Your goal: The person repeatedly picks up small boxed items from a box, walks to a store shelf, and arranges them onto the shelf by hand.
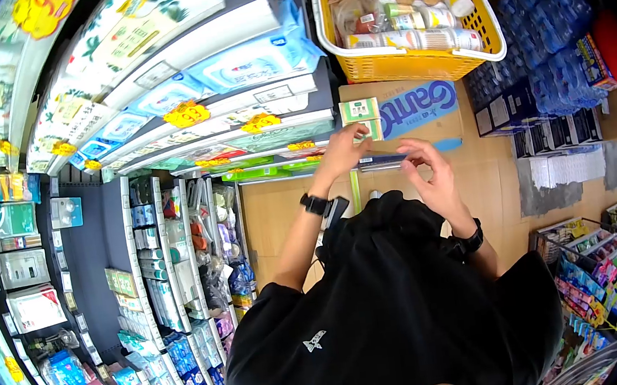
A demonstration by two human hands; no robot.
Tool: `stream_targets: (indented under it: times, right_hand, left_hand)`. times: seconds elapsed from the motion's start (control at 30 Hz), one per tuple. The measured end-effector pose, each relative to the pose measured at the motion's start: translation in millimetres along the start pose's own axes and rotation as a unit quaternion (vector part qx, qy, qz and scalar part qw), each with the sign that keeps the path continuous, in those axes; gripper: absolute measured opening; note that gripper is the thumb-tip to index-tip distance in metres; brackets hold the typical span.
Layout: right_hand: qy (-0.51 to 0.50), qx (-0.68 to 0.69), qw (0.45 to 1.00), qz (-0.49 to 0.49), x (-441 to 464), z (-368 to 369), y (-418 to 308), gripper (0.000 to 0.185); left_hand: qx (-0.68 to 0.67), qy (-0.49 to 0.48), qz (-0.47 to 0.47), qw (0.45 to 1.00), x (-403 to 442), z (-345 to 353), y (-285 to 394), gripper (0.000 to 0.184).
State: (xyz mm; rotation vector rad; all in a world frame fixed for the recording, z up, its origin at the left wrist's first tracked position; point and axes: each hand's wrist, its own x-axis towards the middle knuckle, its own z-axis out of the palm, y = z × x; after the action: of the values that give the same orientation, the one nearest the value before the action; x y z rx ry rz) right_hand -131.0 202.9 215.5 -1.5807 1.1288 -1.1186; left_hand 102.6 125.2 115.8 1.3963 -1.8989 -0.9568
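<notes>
In the head view, my left hand (pixel 345 150) is at the near edge of a small green and cream packet (pixel 358 111), its fingers bent over that edge; whether they grip it cannot be made out. The packet lies at the left end of a cardboard box (pixel 398 95) with a blue printed label (pixel 428 106). To the right, my right hand (pixel 430 171) is raised near the box's front edge, thumb and fingers apart, with nothing seen between them.
A yellow basket (pixel 416 66) full of packaged goods stands beyond the box. Stocked shelves (pixel 220 88) run along the left. Blue bottle packs (pixel 548 28) are stacked at the right. Wire baskets (pixel 586 260) of colourful packets stand at the lower right.
</notes>
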Motion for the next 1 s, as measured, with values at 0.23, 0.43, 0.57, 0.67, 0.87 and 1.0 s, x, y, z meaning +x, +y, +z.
stream_targets:
  times: [0.23,0.43,0.57,0.67,0.87,1.0]
  right_hand:
    - [0.037,0.007,0.999,0.020,1.1,-23.2,4.5,0.041]
    - [0.058,0.012,0.998,0.031,-1.2,-37.1,12.7,0.042]
    - [0.069,0.000,0.997,0.045,-2.5,-47.6,18.4,0.042]
    - [0.078,-0.004,0.996,0.051,-1.0,-54.8,25.0,0.043]
    - [0.094,-0.015,0.994,0.055,4.5,-59.8,28.1,0.043]
    - [0.097,-0.029,0.994,0.046,5.0,-61.1,26.7,0.043]
  left_hand:
    - [0.151,-0.009,0.000,0.988,57.9,40.4,-76.8,0.039]
    - [0.304,-0.043,-0.052,0.950,77.2,51.9,-97.5,0.079]
    - [0.313,-0.043,-0.032,0.948,85.6,55.2,-106.4,0.081]
    - [0.331,-0.050,-0.008,0.942,89.7,56.0,-109.8,0.084]
    - [0.353,-0.076,0.032,0.932,97.2,58.1,-108.4,0.084]
    - [0.369,-0.070,0.023,0.927,99.9,64.9,-106.8,0.079]
